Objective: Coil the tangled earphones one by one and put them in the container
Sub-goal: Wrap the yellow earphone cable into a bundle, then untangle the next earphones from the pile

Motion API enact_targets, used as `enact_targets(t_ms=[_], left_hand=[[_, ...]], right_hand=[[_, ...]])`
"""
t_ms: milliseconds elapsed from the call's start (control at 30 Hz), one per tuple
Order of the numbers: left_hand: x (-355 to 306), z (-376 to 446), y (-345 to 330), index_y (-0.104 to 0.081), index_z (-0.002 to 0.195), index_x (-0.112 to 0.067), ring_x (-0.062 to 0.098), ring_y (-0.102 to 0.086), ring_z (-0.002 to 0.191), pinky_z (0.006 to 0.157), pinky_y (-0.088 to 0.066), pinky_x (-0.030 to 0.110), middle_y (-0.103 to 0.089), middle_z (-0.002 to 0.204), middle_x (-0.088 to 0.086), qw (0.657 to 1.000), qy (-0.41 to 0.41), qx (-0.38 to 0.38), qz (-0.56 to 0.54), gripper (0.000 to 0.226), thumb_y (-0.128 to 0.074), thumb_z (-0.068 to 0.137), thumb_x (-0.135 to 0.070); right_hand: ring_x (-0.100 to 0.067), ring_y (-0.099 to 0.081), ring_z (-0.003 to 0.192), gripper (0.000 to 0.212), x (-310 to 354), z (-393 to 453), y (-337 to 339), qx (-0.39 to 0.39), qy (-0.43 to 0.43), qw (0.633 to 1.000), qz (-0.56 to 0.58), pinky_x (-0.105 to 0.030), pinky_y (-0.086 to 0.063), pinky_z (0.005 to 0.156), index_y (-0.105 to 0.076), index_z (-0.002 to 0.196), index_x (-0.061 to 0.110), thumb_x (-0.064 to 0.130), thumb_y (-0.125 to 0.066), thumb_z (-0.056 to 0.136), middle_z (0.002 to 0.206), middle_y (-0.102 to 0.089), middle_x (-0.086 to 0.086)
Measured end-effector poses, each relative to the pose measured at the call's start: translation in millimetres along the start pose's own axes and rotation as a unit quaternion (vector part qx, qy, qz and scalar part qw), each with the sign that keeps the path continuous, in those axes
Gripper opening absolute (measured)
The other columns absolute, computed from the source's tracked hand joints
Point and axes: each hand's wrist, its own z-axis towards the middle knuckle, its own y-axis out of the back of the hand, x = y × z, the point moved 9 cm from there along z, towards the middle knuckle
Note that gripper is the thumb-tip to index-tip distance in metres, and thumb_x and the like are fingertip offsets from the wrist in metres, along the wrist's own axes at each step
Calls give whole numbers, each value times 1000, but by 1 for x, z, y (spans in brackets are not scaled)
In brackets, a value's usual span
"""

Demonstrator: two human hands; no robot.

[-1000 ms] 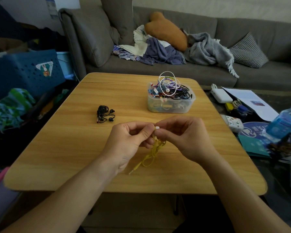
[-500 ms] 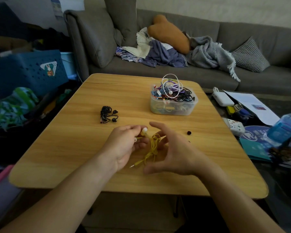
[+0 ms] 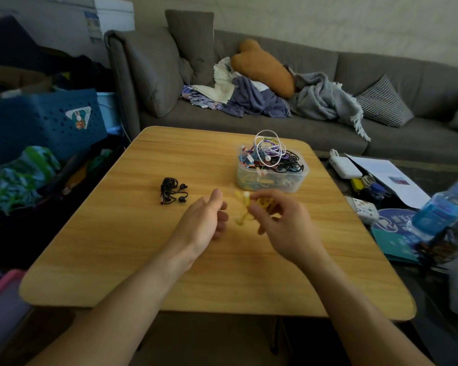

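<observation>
Over the desk [image 3: 132, 260]: both hands hung in front of the clear plastic container [image 3: 271, 178].
Right hand [image 3: 283, 228]: fingers curled round the yellow earphones [image 3: 251, 207], a blurred bundle with one strand hanging toward the desk.
Left hand [image 3: 204, 223]: loosely curled, holding nothing, just beside the bundle.
Container: already heaped above its rim with coloured cords, a white loop standing highest.
Black earphones [image 3: 171, 191]: lay on the desk, well apart to the left.
Risk, coil: held by one hand only, the yellow loops could spring loose and tangle again.
Risk, drop: the hanging strand might snag the heaped cords and drag some out.
Risk, overflow: the full container might shed whatever landed on top.
</observation>
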Motion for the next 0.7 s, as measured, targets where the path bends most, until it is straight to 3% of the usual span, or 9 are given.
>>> enact_targets(t_ms=[67, 133, 200, 267, 367, 467, 600, 700], left_hand=[[-12, 6, 7, -63, 101, -5, 26, -59, 82, 79, -49, 42, -65, 92, 12, 996, -52, -30, 63, 51, -36, 101, -48], [-30, 10, 20, -64, 96, -6, 27, -59, 82, 75, -49, 41, -66, 91, 12, 971, -140, -87, 175, 42, -42, 100, -42], [-50, 11, 33, -64, 94, -9, 24, -56, 87, 74, -46, 36, -63, 93, 8, 915, -227, -161, 293, 21, -50, 98, -23], [-60, 14, 46, -64, 103, -13, 26, -50, 106, 88, -46, 39, -59, 107, 7, 863, -264, -218, 372, 14, -53, 94, -15], [-51, 35, 67, -53, 128, -19, 31, -35, 128, 102, -37, 44, -46, 135, 8, 835, -187, -239, 459, 39, -59, 90, -24], [-31, 53, 75, -36, 144, -27, 34, -22, 139, 110, -27, 48, -27, 153, 7, 832, -75, -177, 520, 61, -60, 89, -40], [-18, 63, 73, -50, 132, -24, 31, -42, 124, 102, -37, 42, -44, 136, 4, 832, -39, -141, 535, 49, -65, 88, -41], [-24, 63, 75, -64, 118, -20, 27, -50, 108, 88, -45, 34, -49, 117, 4, 849, -86, -187, 486, 31, -70, 88, -20]], right_hand=[[-6, -63, 56, 9, -2, 11, 23, -63, -27, 997, 29, -13, -45, 52, -67, 101, 28, 27, -68, 92, 72, -68, 3], [-2, -61, 56, 8, 0, 26, 47, -105, -32, 994, 27, -9, -40, 48, -65, 101, 30, 30, -66, 94, 73, -67, 7], [-1, -60, 64, 8, 8, 46, 74, -140, -20, 990, 8, -9, -40, 52, -62, 104, 31, 30, -63, 96, 80, -65, 11], [-7, -61, 75, 12, 6, 74, 97, -158, -26, 987, -27, -17, -46, 62, -62, 107, 27, 29, -63, 96, 88, -66, 8], [-18, -66, 86, 13, -18, 117, 107, -126, -95, 984, -80, -37, -56, 76, -68, 100, 26, 32, -71, 89, 95, -71, -1], [-24, -67, 93, 16, -37, 137, 97, -82, -139, 979, -124, -34, -53, 79, -73, 98, 24, 30, -75, 83, 101, -74, -8], [-30, -58, 118, 37, -38, 146, 66, -40, -116, 950, -287, -33, -40, 99, -69, 120, 9, 34, -61, 94, 123, -68, -12], [-35, -54, 116, 26, -40, 147, 35, 57, -85, 904, -416, -37, -36, 95, -60, 103, 10, 20, -37, 103, 124, -63, -17]])
